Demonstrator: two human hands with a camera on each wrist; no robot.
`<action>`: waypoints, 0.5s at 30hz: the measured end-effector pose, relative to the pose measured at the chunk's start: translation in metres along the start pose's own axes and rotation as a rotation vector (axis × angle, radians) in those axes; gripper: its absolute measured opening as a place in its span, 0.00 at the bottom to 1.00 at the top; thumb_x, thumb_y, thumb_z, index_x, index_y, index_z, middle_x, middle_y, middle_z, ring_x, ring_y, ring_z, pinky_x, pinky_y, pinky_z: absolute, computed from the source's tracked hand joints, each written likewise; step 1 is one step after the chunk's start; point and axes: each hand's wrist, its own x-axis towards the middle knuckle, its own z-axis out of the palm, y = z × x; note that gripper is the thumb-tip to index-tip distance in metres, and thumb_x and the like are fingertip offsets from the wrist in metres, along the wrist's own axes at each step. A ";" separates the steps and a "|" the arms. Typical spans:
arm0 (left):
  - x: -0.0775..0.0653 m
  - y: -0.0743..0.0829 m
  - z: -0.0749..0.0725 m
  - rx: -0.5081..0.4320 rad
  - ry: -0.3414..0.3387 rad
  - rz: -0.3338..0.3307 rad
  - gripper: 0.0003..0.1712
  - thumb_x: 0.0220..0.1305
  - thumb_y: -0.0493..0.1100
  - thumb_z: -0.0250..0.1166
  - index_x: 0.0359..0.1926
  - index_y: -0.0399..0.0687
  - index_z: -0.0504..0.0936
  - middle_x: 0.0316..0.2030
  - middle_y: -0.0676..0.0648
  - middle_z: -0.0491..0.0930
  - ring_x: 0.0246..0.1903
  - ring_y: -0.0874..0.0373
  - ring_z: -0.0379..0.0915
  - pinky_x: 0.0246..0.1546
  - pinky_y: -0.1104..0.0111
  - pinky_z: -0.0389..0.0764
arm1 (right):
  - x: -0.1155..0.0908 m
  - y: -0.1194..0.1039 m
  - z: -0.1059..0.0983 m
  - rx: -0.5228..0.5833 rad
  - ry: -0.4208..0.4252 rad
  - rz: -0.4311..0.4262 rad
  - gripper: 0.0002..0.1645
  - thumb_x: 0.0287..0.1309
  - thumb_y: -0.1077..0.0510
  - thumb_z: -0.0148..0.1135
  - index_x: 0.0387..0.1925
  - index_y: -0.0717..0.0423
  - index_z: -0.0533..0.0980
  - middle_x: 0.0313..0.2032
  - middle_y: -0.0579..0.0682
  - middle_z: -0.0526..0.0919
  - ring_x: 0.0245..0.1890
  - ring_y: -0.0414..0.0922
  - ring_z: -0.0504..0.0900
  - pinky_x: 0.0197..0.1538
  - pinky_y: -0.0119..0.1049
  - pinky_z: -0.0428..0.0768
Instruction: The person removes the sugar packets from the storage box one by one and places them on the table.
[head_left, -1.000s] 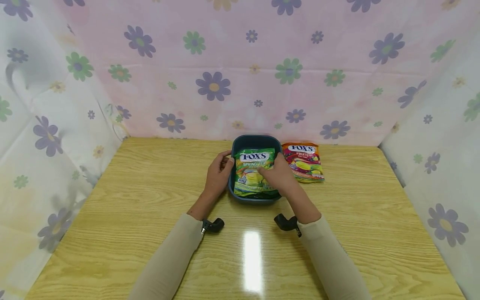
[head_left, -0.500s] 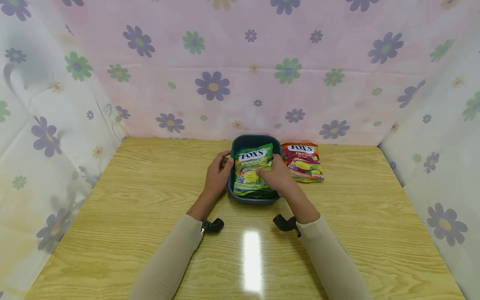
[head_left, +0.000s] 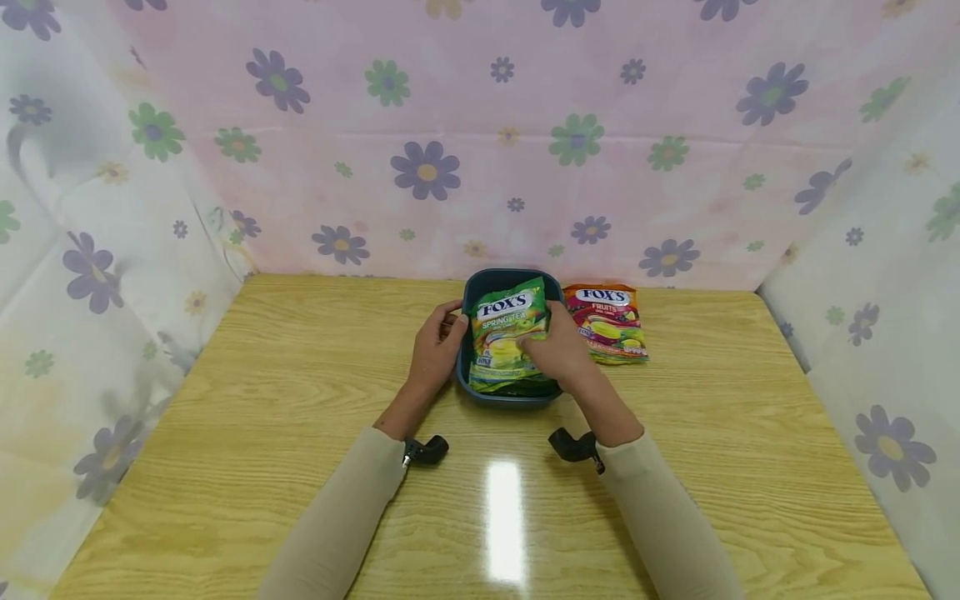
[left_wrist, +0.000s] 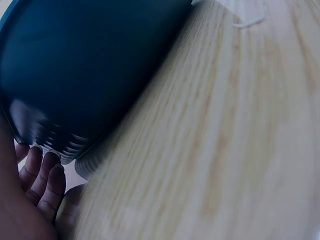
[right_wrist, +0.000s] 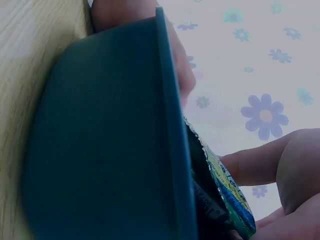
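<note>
A green Fox's Spring Tea candy bag (head_left: 498, 354) leans in a dark teal plastic bin (head_left: 513, 402), its top tilted up. My right hand (head_left: 558, 346) pinches the bag's right edge, thumb on the printed front and the other fingers behind it. In the right wrist view the candy bag (right_wrist: 225, 187) slants up past the rim of the bin (right_wrist: 107, 135). My left hand (head_left: 437, 346) holds the bin's left side, thumb at the rim. The left wrist view shows fingertips (left_wrist: 56, 172) against the ridged lower part of the bin's outer wall (left_wrist: 95, 65).
A red Fox's Fruits candy bag (head_left: 606, 325) lies flat just right of the bin. The wooden table (head_left: 300, 367) ends at a flowered cloth backdrop (head_left: 480, 200) close behind the bin, with more cloth on both sides.
The top of the green candy bag has risen and tilted up in my right hand, turning slightly counterclockwise. My left hand, the bin and the red bag stay put.
</note>
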 end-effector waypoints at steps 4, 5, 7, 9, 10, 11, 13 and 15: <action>0.000 0.000 0.000 0.004 -0.001 -0.008 0.22 0.81 0.49 0.59 0.69 0.50 0.80 0.48 0.42 0.83 0.43 0.53 0.78 0.47 0.65 0.77 | 0.000 0.001 -0.003 0.044 0.009 -0.003 0.49 0.71 0.63 0.66 0.83 0.65 0.49 0.77 0.66 0.59 0.75 0.63 0.63 0.75 0.60 0.66; 0.000 0.000 0.000 0.005 0.000 -0.008 0.22 0.81 0.49 0.59 0.69 0.50 0.80 0.48 0.42 0.83 0.43 0.52 0.78 0.47 0.65 0.77 | -0.001 0.001 -0.004 0.052 0.010 -0.003 0.49 0.71 0.63 0.65 0.83 0.64 0.49 0.78 0.66 0.59 0.75 0.63 0.63 0.75 0.60 0.66; 0.000 0.000 0.000 0.007 -0.001 -0.007 0.21 0.81 0.49 0.59 0.69 0.50 0.80 0.48 0.42 0.83 0.43 0.52 0.78 0.47 0.65 0.78 | -0.001 0.000 -0.006 0.064 0.008 -0.004 0.49 0.71 0.62 0.65 0.83 0.64 0.49 0.78 0.66 0.58 0.76 0.63 0.62 0.74 0.60 0.67; 0.000 0.000 0.000 0.009 -0.002 -0.006 0.21 0.81 0.49 0.59 0.69 0.50 0.80 0.48 0.42 0.83 0.43 0.52 0.78 0.47 0.65 0.78 | -0.001 0.000 -0.008 0.062 0.013 -0.003 0.49 0.71 0.62 0.66 0.83 0.64 0.50 0.77 0.66 0.59 0.76 0.64 0.62 0.73 0.60 0.69; 0.000 0.000 0.000 0.011 -0.003 -0.004 0.21 0.81 0.48 0.59 0.69 0.49 0.80 0.48 0.42 0.83 0.43 0.52 0.78 0.47 0.66 0.78 | -0.001 -0.001 -0.009 0.063 0.016 -0.004 0.49 0.71 0.61 0.66 0.83 0.63 0.50 0.77 0.66 0.60 0.76 0.64 0.63 0.73 0.60 0.70; 0.000 0.000 0.000 0.011 -0.004 -0.003 0.21 0.82 0.48 0.59 0.69 0.49 0.79 0.48 0.42 0.83 0.43 0.52 0.78 0.47 0.66 0.78 | -0.001 -0.002 -0.010 0.072 0.017 -0.006 0.49 0.71 0.62 0.66 0.83 0.64 0.50 0.77 0.66 0.60 0.75 0.64 0.64 0.72 0.60 0.71; 0.000 0.001 0.000 0.011 -0.003 -0.002 0.21 0.82 0.48 0.58 0.69 0.49 0.79 0.48 0.42 0.83 0.43 0.52 0.79 0.47 0.66 0.78 | -0.002 -0.003 -0.011 0.082 0.025 -0.006 0.49 0.71 0.62 0.66 0.82 0.63 0.51 0.76 0.66 0.61 0.74 0.63 0.65 0.72 0.60 0.71; 0.000 0.002 -0.001 0.012 -0.002 -0.002 0.21 0.82 0.48 0.58 0.69 0.48 0.79 0.48 0.42 0.83 0.43 0.52 0.79 0.47 0.65 0.78 | -0.003 -0.004 -0.012 0.099 0.026 -0.007 0.48 0.71 0.62 0.66 0.82 0.63 0.51 0.75 0.65 0.62 0.73 0.63 0.67 0.71 0.59 0.72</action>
